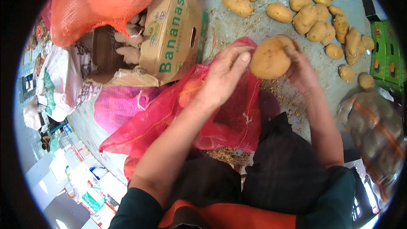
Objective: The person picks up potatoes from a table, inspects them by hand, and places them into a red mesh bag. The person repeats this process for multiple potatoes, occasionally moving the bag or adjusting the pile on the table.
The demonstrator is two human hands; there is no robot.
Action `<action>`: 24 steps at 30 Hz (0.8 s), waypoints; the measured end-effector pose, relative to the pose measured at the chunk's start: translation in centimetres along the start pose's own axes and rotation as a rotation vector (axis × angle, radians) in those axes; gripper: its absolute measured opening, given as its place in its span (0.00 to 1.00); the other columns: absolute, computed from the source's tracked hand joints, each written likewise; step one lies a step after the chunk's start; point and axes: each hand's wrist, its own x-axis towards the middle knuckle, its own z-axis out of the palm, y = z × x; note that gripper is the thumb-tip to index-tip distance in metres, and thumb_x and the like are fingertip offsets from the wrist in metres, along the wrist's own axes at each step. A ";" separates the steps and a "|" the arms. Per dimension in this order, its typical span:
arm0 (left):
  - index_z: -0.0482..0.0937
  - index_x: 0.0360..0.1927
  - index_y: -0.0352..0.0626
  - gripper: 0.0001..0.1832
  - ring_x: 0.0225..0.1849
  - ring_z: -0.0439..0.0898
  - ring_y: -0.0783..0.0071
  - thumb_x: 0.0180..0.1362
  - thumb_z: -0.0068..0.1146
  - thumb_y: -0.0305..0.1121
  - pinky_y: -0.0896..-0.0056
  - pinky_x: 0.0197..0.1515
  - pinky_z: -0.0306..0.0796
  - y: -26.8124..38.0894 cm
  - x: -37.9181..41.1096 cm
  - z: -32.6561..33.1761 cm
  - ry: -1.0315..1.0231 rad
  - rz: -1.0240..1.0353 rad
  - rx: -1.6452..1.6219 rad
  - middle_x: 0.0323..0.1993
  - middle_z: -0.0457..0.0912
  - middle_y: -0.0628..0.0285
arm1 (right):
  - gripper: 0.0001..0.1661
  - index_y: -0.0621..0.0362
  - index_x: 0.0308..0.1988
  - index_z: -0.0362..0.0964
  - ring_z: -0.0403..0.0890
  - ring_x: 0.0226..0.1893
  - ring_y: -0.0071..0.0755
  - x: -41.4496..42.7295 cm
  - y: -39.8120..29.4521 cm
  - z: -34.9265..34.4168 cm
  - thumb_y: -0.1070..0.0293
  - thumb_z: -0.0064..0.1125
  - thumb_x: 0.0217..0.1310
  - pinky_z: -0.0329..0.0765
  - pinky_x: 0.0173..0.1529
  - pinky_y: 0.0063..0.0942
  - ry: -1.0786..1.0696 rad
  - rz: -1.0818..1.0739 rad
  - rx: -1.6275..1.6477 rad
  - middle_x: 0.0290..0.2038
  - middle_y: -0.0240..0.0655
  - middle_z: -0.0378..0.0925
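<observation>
A large potato [272, 58] is in my right hand [301, 65], whose fingers wrap its right side; hand and potato are slightly blurred. My left hand [226, 70] is just left of the potato, above the mouth of a red mesh bag [181, 119]. Its thumb tip comes close to the potato; whether the fingers grip the bag's rim cannot be told. The bag spreads before my knees, with a few potatoes [190, 91] showing dimly through the mesh. Several loose potatoes [305, 19] lie on the grey floor beyond my right hand.
Left of the bag stands a cardboard banana box [171, 35] with sweet potatoes [128, 54]. Full orange mesh sacks [108, 0] rest behind it, and a pink mesh sack [119, 106] in front. To the right are a filled mesh sack [373, 133] and green cartons [386, 52]. Dirt crumbs litter the floor.
</observation>
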 end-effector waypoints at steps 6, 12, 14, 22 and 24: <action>0.67 0.55 0.34 0.31 0.54 0.72 0.54 0.55 0.58 0.45 0.61 0.57 0.65 -2.3 -5.4 -3.4 -0.373 -0.507 0.866 0.48 0.74 0.47 | 0.36 0.59 0.60 0.55 0.74 0.52 0.39 -0.1 -0.3 -0.3 0.59 0.59 0.56 0.77 0.49 0.31 -0.209 0.066 -0.721 0.53 0.44 0.69; 0.74 0.43 0.33 0.11 0.43 0.79 0.68 0.56 0.49 0.21 0.69 0.48 0.70 -5.5 -5.1 -3.7 0.105 -0.464 -0.247 0.38 0.81 0.55 | 0.32 0.60 0.57 0.63 0.75 0.50 0.37 2.5 5.1 3.9 0.54 0.58 0.57 0.71 0.54 0.33 -0.758 0.189 -0.879 0.50 0.45 0.73; 0.74 0.43 0.33 0.11 0.43 0.78 0.70 0.55 0.50 0.21 0.69 0.49 0.69 -5.4 -5.5 -5.0 0.080 -0.512 -0.216 0.38 0.81 0.55 | 0.30 0.60 0.54 0.66 0.73 0.51 0.45 5.9 1.5 4.6 0.55 0.58 0.56 0.69 0.57 0.35 -0.402 0.177 -1.143 0.51 0.50 0.72; 0.73 0.42 0.35 0.17 0.34 0.77 0.67 0.56 0.59 0.36 0.68 0.41 0.70 -8.7 -9.4 -3.4 -0.260 -0.581 -0.022 0.31 0.78 0.54 | 0.51 0.51 0.65 0.46 0.60 0.62 0.48 19.8 -1.1 -5.0 0.55 0.66 0.46 0.64 0.61 0.40 0.278 -0.025 -1.932 0.63 0.40 0.57; 0.74 0.42 0.35 0.20 0.32 0.75 0.72 0.55 0.60 0.42 0.70 0.39 0.70 -6.5 -8.2 -3.8 -0.344 -0.629 -0.046 0.29 0.77 0.58 | 0.50 0.52 0.64 0.48 0.58 0.63 0.48 18.7 -0.9 -3.9 0.55 0.67 0.46 0.64 0.62 0.39 0.314 0.042 -1.944 0.64 0.41 0.56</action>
